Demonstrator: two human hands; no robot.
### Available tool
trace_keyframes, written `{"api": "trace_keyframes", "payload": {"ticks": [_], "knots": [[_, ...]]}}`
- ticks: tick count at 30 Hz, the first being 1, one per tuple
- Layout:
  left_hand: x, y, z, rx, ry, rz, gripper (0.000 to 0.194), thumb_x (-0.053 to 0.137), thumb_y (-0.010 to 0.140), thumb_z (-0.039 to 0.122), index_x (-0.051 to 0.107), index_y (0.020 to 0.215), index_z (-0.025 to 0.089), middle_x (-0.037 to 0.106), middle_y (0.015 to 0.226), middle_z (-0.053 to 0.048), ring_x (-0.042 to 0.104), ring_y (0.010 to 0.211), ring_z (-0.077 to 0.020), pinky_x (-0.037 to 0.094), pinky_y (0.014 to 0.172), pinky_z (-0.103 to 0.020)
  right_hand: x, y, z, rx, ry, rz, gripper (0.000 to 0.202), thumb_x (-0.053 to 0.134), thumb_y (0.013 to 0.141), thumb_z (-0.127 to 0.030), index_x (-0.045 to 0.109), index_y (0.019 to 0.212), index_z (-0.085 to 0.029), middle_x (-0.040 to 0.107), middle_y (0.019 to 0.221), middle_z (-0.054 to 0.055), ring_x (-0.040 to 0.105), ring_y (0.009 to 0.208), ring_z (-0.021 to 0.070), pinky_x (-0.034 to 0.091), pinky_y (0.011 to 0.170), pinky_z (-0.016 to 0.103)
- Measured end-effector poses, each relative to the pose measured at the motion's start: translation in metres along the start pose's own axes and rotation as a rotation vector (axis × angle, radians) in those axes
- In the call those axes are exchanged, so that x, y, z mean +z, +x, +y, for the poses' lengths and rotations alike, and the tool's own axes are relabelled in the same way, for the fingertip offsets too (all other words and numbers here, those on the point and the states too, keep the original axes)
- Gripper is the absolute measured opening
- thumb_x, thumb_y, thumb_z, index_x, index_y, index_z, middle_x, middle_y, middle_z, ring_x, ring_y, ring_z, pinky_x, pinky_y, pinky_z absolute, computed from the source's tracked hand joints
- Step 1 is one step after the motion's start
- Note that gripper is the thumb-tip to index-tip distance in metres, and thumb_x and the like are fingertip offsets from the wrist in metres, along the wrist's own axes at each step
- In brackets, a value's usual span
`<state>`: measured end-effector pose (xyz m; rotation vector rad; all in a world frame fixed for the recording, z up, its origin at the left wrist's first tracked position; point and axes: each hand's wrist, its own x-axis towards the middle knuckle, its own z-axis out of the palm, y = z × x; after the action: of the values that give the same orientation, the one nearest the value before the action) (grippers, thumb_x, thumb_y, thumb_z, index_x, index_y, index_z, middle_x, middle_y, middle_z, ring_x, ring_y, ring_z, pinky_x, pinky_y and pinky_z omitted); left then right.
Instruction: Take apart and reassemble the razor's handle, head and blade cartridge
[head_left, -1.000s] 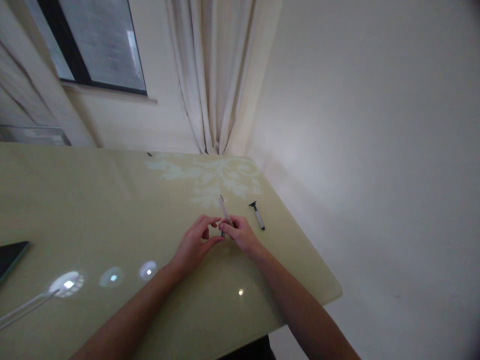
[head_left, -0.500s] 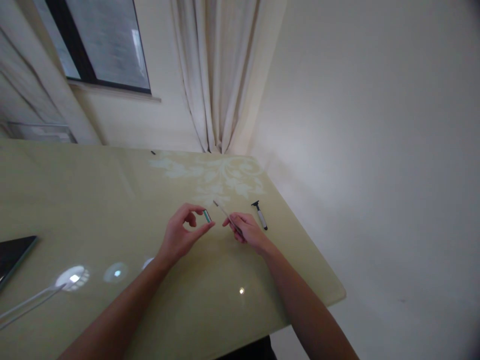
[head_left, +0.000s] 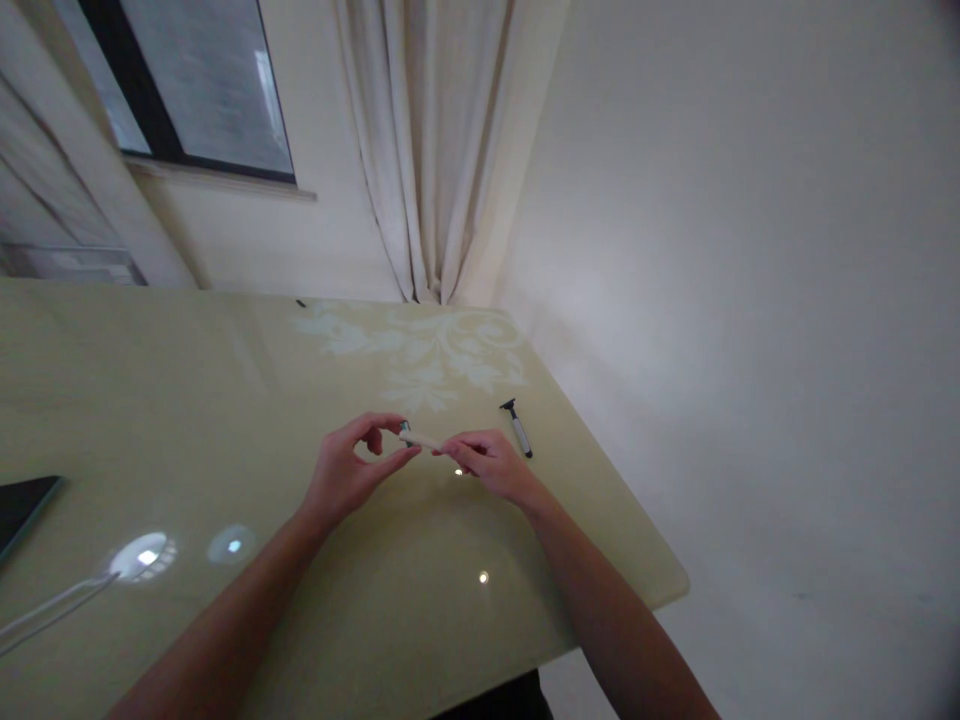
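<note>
My left hand (head_left: 346, 466) pinches a small razor cartridge (head_left: 405, 426), teal and dark, by its ends between thumb and fingers. In my right hand (head_left: 489, 464) is a slim pale toothbrush (head_left: 423, 441), gripped between thumb and fingers and pointing left. Its head overlaps the cartridge and covers part of it; the bristles are hidden from this side. Both hands are above the table. Just right of my right hand lies a razor (head_left: 517, 428) with a black head and grey handle.
The glossy pale table (head_left: 375, 610) ends at a right edge near the wall. A dark flat device (head_left: 26, 508) lies at far left, with a white cable (head_left: 60, 605) in front of it. A tiny dark piece (head_left: 301, 303) is by the back edge. A curtain (head_left: 427, 150) hangs behind.
My right hand has turned the toothbrush from pointing up and away to lying nearly level across the cartridge. The left hand still holds the cartridge in nearly the same place.
</note>
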<state>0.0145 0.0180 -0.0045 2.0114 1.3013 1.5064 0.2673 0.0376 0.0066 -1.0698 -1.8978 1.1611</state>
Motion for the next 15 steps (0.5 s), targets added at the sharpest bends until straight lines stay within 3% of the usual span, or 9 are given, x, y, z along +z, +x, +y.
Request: {"api": "trace_keyframes", "payload": {"ticks": [5,9,15], "knots": [[-0.0010,0.0005,-0.0020,0.001,0.006,-0.026,0.034,0.084,0.084,0.043,0.075,0.109,0.022,0.073,0.083,0.001,0.055,0.062,-0.0123,0.049,0.063,-0.024,-0.0007,0.0004,0.0012,-0.003,-0.033,0.095,0.050,0.060,0.099,-0.055,0.085,0.107,-0.013,0.049,0.059,-0.003,0.039,0.054,0.0097,0.028,0.054,0.025],[-0.0010,0.0004,-0.0013,0.000,0.004,-0.027,0.035,0.084,0.084,0.044,0.075,0.110,0.022,0.074,0.083,0.000,0.055,0.062,-0.0123,0.050,0.064,-0.024,0.0005,0.0014,0.0020,0.004,-0.008,0.036,0.051,0.059,0.099,-0.057,0.085,0.109,-0.014,0.051,0.060,-0.002,0.040,0.055,0.0101,0.029,0.054,0.024],[-0.0010,0.0017,0.0017,-0.024,-0.003,-0.029,0.035,0.083,0.083,0.046,0.075,0.108,0.023,0.075,0.084,-0.001,0.055,0.061,-0.0126,0.049,0.059,-0.024,0.0005,0.0021,0.0027,0.062,0.004,0.091,0.049,0.061,0.098,-0.057,0.085,0.107,-0.015,0.050,0.060,-0.002,0.039,0.053,0.0102,0.027,0.053,0.025]]}}
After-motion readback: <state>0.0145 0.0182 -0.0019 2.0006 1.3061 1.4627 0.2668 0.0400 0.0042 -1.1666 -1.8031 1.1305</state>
